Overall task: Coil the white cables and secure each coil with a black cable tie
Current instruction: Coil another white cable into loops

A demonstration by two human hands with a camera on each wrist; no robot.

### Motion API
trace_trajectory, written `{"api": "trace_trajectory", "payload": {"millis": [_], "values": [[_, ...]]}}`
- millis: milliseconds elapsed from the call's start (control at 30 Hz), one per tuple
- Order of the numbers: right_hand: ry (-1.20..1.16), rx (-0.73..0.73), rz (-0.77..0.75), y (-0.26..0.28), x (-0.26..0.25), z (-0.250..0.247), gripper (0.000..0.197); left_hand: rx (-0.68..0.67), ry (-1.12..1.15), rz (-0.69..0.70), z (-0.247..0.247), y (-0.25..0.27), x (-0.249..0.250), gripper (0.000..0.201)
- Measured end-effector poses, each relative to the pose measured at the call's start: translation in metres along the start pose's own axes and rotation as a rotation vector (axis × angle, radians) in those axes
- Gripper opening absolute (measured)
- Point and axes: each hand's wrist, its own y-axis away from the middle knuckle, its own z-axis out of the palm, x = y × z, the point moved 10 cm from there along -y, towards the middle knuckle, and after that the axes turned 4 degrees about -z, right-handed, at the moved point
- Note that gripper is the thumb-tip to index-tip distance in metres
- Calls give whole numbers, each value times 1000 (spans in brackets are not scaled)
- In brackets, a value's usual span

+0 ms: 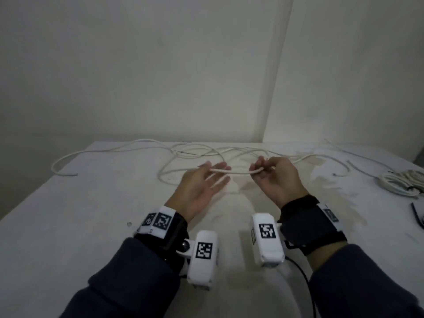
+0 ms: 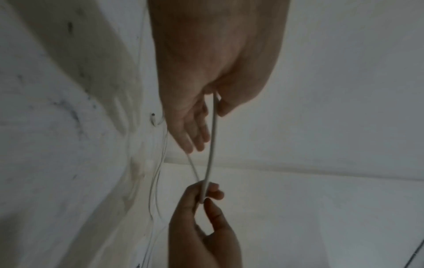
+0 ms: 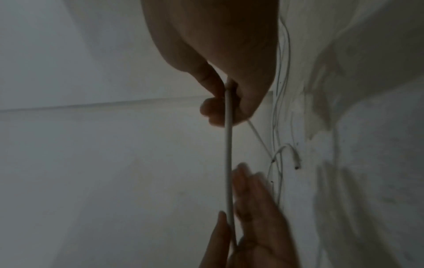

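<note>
While its loose loops are spread across the far side of the table point(image 1: 91, 203), a span of the white cable point(image 1: 231, 172) is held stretched above it, nipped between the thumb and straight fingers of the left hand point(image 1: 202, 187) and pinched in the curled fingers of the right hand point(image 1: 277, 177).

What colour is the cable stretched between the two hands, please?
The cable is white, clearest in the head view.

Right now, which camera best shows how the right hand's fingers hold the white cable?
The left wrist view: it faces the right hand, whose fingers pinch the white cable. The right wrist view sees them from behind, in shadow; the head view shows them small.
</note>
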Motion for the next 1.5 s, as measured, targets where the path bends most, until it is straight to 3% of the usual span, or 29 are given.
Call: {"api": "trace_trajectory", "payload": {"millis": [67,167,233,300,500,600,700,800,933,1067,1167,1233,1500], "values": [[17,35,19,5,3,-18,22,31,87,100,-8,-3,13,15],[-32,146,-14,2,-1,-47,9,102,-37,176,-19,-3,17,9],[32,202,-18,-8,-1,-60,14,164,-139,175,-30,-5,11,30],[180,201,-7,-17,2,-62,7,176,-213,163,-38,-11,7,36],[510,-68,34,-26,19,-38,18,107,-266,65,-44,-19,-3,41],[749,-159,-78,-20,15,-24,12,63,-300,70,-40,-20,-4,36],[919,-229,-198,-13,10,-8,18,2,-406,72,-27,-17,-5,23],[990,-304,-276,-14,11,12,25,-59,-559,36,-20,-13,-14,14],[985,-412,-309,-11,20,28,29,-133,-646,-14,-18,-12,-24,22],[879,-415,-277,-13,24,27,26,-151,-568,-28,-17,-12,-23,14],[709,-423,-30,-15,40,16,44,-72,-349,31,-26,-19,-10,14],[791,-508,100,-6,57,14,56,-55,-206,46,-29,-22,-6,13],[837,-495,-17,-5,50,15,69,-23,-168,23,-32,-22,-10,13]]}}
